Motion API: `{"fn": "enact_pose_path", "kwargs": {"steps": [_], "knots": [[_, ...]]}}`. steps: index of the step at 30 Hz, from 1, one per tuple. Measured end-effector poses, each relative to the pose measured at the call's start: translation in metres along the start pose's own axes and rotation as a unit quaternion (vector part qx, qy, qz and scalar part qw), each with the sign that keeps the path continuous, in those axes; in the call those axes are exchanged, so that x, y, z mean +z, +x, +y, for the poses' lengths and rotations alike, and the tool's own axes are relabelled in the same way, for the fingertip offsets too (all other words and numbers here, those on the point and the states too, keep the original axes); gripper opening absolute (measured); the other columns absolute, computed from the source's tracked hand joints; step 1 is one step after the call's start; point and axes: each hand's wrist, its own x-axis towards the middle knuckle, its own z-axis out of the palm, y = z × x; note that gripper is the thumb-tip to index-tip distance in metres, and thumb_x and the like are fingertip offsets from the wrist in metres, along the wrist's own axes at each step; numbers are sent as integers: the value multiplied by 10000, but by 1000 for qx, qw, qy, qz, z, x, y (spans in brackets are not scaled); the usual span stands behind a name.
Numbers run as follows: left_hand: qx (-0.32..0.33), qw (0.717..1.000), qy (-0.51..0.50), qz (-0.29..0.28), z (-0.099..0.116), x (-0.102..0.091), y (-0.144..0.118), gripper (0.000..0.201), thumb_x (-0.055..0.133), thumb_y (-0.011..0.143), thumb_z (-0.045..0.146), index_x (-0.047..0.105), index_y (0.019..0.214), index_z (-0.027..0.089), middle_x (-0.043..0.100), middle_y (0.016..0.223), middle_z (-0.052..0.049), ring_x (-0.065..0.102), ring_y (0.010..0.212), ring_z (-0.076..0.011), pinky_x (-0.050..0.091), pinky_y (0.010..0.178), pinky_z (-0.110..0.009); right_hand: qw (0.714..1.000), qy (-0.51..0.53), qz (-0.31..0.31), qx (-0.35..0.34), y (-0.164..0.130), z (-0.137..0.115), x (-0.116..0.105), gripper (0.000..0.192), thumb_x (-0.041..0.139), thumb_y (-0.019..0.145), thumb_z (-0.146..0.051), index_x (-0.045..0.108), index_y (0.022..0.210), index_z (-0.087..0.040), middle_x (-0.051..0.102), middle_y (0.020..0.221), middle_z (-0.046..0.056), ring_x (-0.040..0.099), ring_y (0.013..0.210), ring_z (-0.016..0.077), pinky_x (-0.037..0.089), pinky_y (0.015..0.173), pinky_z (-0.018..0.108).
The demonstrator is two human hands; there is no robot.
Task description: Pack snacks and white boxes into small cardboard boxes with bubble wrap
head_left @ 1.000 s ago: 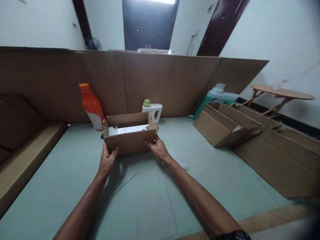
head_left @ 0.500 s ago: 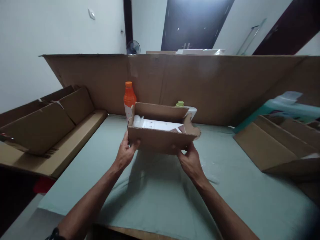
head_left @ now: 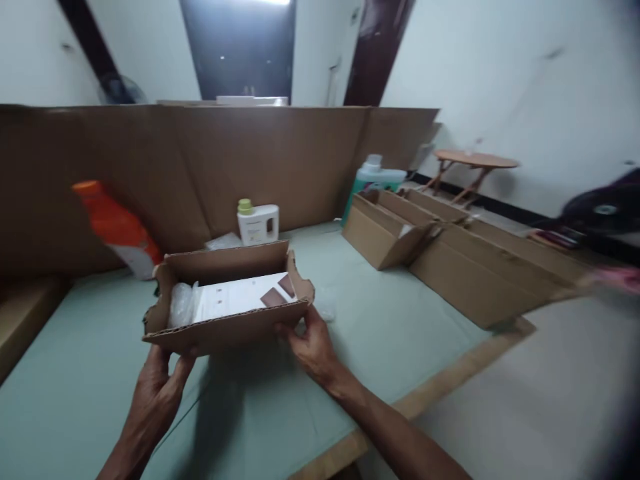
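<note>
I hold a small open cardboard box [head_left: 225, 330] above the green table surface [head_left: 380, 320]. My left hand [head_left: 157, 393] grips its near left corner from below. My right hand [head_left: 310, 343] grips its near right corner. Inside the box lie a white card with brown patches [head_left: 240, 297] and a clear plastic wrap [head_left: 181, 305] at the left end.
An orange bottle [head_left: 117, 230] and a white jug with a green cap [head_left: 257, 223] stand by the tall cardboard wall [head_left: 200, 160]. Folded cardboard boxes [head_left: 450, 253] and a teal container [head_left: 373, 180] lie to the right. A round wooden table [head_left: 475, 161] stands by the far wall.
The view has swung to the right. The box has come down and nearer to me, still held in both hands.
</note>
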Motion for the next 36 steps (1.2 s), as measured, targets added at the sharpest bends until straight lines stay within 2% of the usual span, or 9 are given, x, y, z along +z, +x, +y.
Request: {"fn": "enact_pose_path", "kwargs": {"steps": [5,8,11,15,20,23,28,32,36], "knots": [[197,971,88,-102,46,130,27,217,595,849,424,638,872,213,641,879,-57,589,783,-238,508,690,-348,972,-134,190,29,-13,30,-118,522,671,788,-486,614,1213,-188,703,1224,157,642,1170,343,502,1015,485],[215,952,56,-208,70,223,19,126,538,887,252,643,940,209,645,947,-44,620,761,-182,518,710,-305,929,-222,287,70,-40,57,-187,573,671,745,-574,633,1170,-192,715,1176,152,653,1125,355,515,984,499],[234,928,-3,-290,99,300,4,307,540,877,163,621,1168,217,669,1095,-63,657,918,-206,538,848,-348,880,-281,342,172,-72,76,-242,538,687,692,-638,665,989,-190,734,938,132,686,854,327,570,790,468],[237,897,-55,-368,141,369,-6,520,539,852,112,533,1362,217,674,1245,-99,625,1148,-270,498,1021,-440,852,-303,389,175,-96,93,-287,549,646,744,-623,636,1083,-191,711,978,118,668,845,286,560,761,426],[204,895,-81,-387,162,419,-9,800,617,821,188,290,1546,96,495,1502,-222,541,1320,-349,467,1094,-503,862,-265,418,106,-88,127,-296,593,641,784,-555,571,1234,-175,664,1196,160,639,1099,314,493,987,512],[172,880,-124,-426,154,437,-18,952,656,800,229,151,1597,104,306,1624,-246,491,1387,-374,462,1108,-532,885,-173,419,103,-79,152,-287,714,653,789,-534,482,1378,-170,608,1329,194,620,1200,316,473,1046,515],[220,813,-78,-533,132,428,-45,856,663,795,282,313,1556,106,352,1608,-235,368,1482,-381,381,1183,-555,903,-122,381,155,-86,173,-283,799,676,770,-551,464,1439,-169,578,1402,217,631,1207,331,492,1039,524],[281,789,20,-546,97,363,-65,677,639,817,268,485,1453,94,438,1553,-243,410,1458,-373,367,1189,-552,887,-220,386,127,-114,158,-273,647,641,823,-539,595,1327,-137,565,1421,230,637,1183,358,495,1023,564],[330,819,187,-431,56,282,-57,554,651,808,210,577,1353,147,396,1589,-205,259,1525,-387,264,1213,-612,916,-301,262,30,-116,139,-238,359,568,930,-429,708,1139,-173,652,1317,164,623,1213,316,473,1072,525]]}}
